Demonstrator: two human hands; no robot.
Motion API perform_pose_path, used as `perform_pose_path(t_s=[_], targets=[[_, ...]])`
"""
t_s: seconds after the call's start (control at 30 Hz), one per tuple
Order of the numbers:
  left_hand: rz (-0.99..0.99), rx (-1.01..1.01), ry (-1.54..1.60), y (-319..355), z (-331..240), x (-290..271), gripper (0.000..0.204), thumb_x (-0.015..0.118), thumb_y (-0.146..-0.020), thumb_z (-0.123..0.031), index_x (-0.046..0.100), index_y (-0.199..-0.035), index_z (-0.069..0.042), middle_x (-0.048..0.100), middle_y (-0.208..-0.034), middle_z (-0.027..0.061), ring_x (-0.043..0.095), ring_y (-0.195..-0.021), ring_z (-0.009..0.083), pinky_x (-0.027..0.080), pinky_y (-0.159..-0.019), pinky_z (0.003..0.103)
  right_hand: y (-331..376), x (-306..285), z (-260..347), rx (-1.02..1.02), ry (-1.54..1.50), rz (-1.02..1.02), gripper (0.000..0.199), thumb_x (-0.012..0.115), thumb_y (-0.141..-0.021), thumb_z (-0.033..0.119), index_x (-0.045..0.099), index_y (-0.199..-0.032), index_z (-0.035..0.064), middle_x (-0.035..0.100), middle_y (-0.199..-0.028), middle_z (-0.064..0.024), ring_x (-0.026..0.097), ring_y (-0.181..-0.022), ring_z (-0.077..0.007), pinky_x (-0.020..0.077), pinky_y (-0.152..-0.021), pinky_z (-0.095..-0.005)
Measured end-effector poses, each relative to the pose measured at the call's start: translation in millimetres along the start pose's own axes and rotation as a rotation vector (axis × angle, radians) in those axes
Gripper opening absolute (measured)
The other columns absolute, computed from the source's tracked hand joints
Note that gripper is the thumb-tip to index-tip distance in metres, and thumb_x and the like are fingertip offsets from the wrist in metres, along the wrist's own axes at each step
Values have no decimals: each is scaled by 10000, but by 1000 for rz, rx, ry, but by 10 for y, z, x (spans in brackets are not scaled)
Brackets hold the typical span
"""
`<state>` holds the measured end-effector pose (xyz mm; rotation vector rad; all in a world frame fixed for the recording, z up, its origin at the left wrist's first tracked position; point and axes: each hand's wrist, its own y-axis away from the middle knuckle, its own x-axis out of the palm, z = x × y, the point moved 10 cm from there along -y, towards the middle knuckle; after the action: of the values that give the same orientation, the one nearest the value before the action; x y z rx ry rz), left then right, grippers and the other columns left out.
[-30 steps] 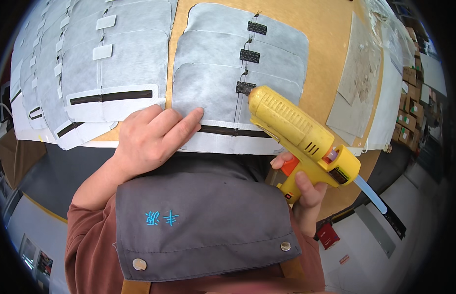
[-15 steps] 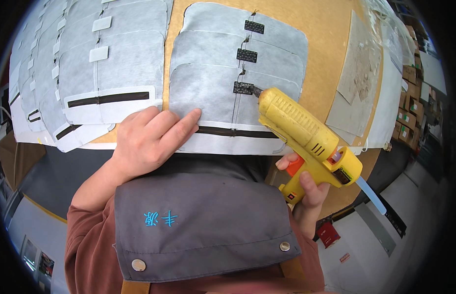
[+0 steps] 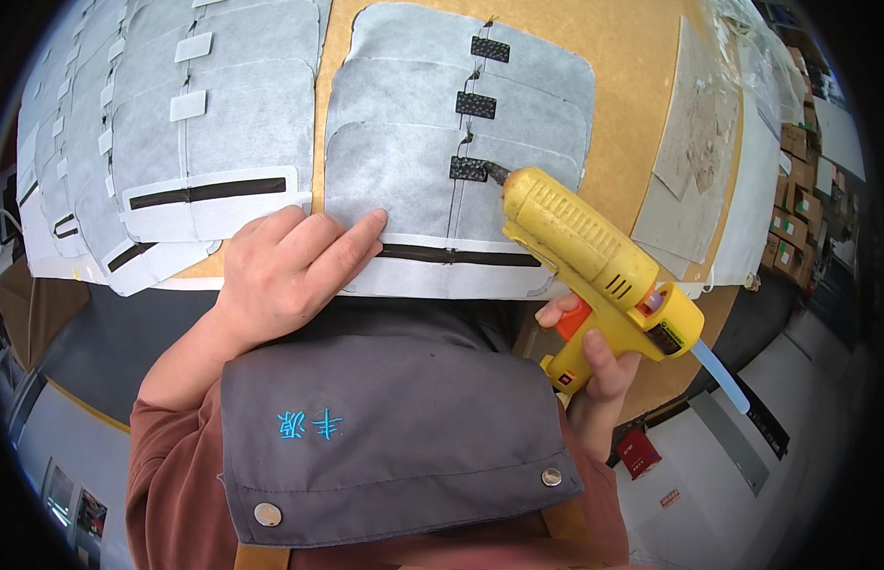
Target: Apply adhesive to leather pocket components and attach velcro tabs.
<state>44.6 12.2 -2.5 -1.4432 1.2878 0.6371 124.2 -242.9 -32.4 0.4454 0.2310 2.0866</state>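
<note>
Right hand's [image 3: 594, 375] palm behind the yellow glue gun's [image 3: 594, 256] grip

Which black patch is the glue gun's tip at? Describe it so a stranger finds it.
On the brown board, find the grey fabric stack under the left hand. Three black patches run down its centre seam; it is the nearest black patch, touching the yellow glue gun nozzle.

Materials: plastic glue gun, felt-like panels, fibreboard bench.

Glue gun [image 3: 594, 261]: yellow moulded plastic, slight sheen, ribbed vents, orange plastic trigger, translucent glue stick [image 3: 719, 377] out the back. Grey panels [image 3: 442, 180]: matt, fuzzy non-woven cloth, with black coarse-weave patches [image 3: 468, 168] and a darker matt strip [image 3: 461, 256]. Left stack [image 3: 214, 142]: same cloth, smooth white tabs. Bench [image 3: 632, 57]: matt tan board, smooth, looks like fibreboard. Apron [image 3: 394, 437]: grey woven cloth, matt, dull metal snaps [image 3: 267, 514].
</note>
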Motion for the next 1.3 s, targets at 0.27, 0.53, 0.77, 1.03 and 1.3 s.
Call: perform_pose_path(t_s=[0.27,0.53,0.77,1.03,1.3], targets=[[-5,5,-12,-6,-5,4,387,820,-730,-129,731,-1106,-106,506,-691,-26,445,-552,123,345,-457,277,0,45,0,-7,-51,17,573,617,-884,76,387,-1395,-49,610,-1117,-230,631,-993,-303,505,-893,-441],[-19,6,-9,-24,-11,-19,377,817,-732,-134,732,-1098,-109,507,-690,-27,442,-547,125,347,-461,276,-97,217,104,-11,-57,-11,557,620,-871,63,421,-1376,-61,615,-1106,-226,631,-979,-291,504,-887,-426],[-18,3,-3,-13,-9,-5,374,816,-736,-136,731,-1100,-110,516,-695,-26,443,-546,126,352,-461,276,-66,223,58,24,-27,31,539,619,-872,64,438,-1364,-63,619,-1095,-224,633,-978,-288,499,-890,-422],[-15,1,-9,-7,0,0,380,818,-735,-131,729,-1104,-109,514,-693,-27,449,-551,122,349,-460,276,52,55,-30,39,-2,34,585,631,-870,70,392,-1389,-55,607,-1107,-233,630,-981,-297,503,-897,-439],[-9,0,0,-6,-5,1,380,820,-733,-117,729,-1102,-105,504,-687,-25,452,-553,124,348,-463,278,76,-8,-22,30,-17,-18,591,640,-877,92,383,-1389,-52,608,-1089,-226,632,-975,-295,509,-891,-429]])
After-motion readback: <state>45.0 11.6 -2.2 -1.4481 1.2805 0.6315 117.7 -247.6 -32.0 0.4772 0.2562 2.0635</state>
